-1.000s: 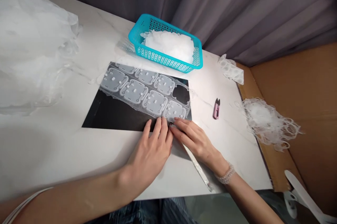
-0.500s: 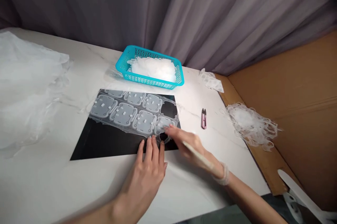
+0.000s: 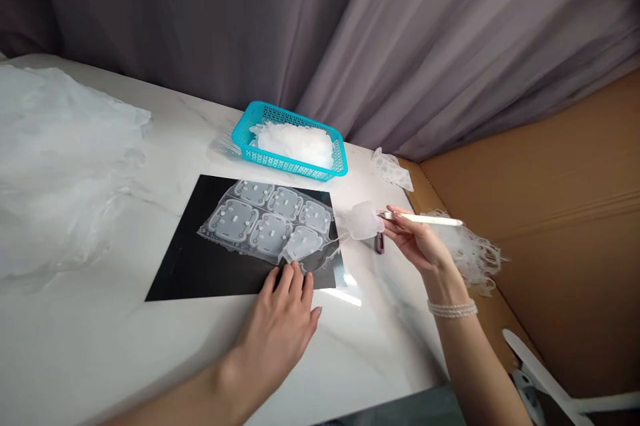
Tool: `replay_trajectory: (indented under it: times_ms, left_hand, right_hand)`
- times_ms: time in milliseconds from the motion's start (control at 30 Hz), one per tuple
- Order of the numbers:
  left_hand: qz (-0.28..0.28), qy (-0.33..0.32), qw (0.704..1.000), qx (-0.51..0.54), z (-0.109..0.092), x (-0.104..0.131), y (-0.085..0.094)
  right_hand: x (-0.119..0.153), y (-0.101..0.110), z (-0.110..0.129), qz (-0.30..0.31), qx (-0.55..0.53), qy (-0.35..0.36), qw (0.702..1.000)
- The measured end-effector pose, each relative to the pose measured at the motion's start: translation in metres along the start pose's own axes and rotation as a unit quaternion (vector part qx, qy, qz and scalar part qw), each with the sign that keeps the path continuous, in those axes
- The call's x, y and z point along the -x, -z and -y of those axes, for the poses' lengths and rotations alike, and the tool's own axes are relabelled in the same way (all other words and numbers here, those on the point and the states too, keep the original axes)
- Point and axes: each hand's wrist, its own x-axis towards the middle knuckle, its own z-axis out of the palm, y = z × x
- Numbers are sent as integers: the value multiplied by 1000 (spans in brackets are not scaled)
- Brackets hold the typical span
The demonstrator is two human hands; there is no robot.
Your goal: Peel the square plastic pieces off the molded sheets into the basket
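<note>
Translucent embossed sheet lies ragged-edged on flat black mat.

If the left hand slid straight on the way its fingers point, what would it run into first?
The left hand would most likely meet the translucent sheet first: its near edge lies right ahead, though whether they already touch is hard to tell.

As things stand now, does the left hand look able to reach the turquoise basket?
Probably yes, by stretching: only the black mat and translucent plastic sheet, both low, lie between the left hand and the turquoise basket.
</note>
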Motion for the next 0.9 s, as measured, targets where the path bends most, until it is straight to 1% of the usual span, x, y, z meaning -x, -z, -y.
replay_trajectory:
  times_ms: [33, 67, 100, 133, 167, 200, 233, 267, 300, 333, 367, 400, 433, 467, 500, 533, 600, 667, 733, 833, 900]
  left_hand:
    - [15, 13, 997, 72, 2, -4, 9]
    - [35, 33, 985, 164, 5, -9, 19]
    - [55, 64, 958, 272, 8, -15, 28]
    - [82, 109, 910, 392, 13, -21, 35]
    - [113, 165, 835, 512, 18, -27, 41]
    - [144, 218, 740, 620, 23, -33, 45]
    - [176, 256, 638, 705, 28, -38, 47]
    - [204, 277, 546, 764, 33, -41, 47]
    - [224, 286, 480, 799, 37, -44, 45]
    - [234, 289, 446, 814, 41, -45, 43]
    - [238, 294, 440, 815, 43, -44, 40]
    - [236, 303, 454, 804, 44, -43, 37]
    - [228, 315, 479, 787, 44, -42, 35]
    - [220, 323, 507, 768, 43, -41, 33]
    - [214, 328, 532, 751, 41, -40, 32]
    - [211, 330, 552, 736, 39, -40, 31]
    - [198, 331, 576, 721, 36, -41, 31]
    - [183, 328, 588, 716, 35, -42, 31]
    - [174, 318, 600, 713, 36, -44, 31]
    - [181, 314, 618, 698, 39, -45, 32]
    - [186, 320, 619, 692, 42, -45, 33]
  right_hand:
    - [9, -14, 9, 0, -15, -2, 1000]
    - [19, -29, 19, 1, -31, 2, 1000]
    - [31, -43, 30, 4, -41, 16, 999]
    - [42, -57, 42, 16, -41, 38, 998]
    - [54, -70, 53, 38, -28, 66, 997]
    - [65, -81, 64, 80, 1, 87, 993]
    - [75, -90, 72, 141, 39, 97, 984]
    - [82, -96, 78, 198, 74, 102, 972]
    - [86, -100, 81, 238, 100, 104, 961]
    - [88, -103, 82, 247, 116, 102, 957]
    - [86, -104, 80, 222, 123, 99, 962]
    - [82, -104, 75, 175, 128, 95, 972]
    - [76, -104, 69, 127, 137, 89, 978]
    - [69, -104, 63, 95, 153, 79, 981]
    - [61, -105, 56, 83, 170, 65, 980]
    - [54, -107, 49, 91, 184, 47, 978]
    - [43, -113, 36, 136, 171, 4, 976]
    - [37, -120, 27, 175, 105, -39, 978]
    - [37, -126, 23, 199, 36, -59, 978]
    - [39, -131, 24, 198, -10, -59, 978]
    - [41, -131, 26, 191, -15, -49, 980]
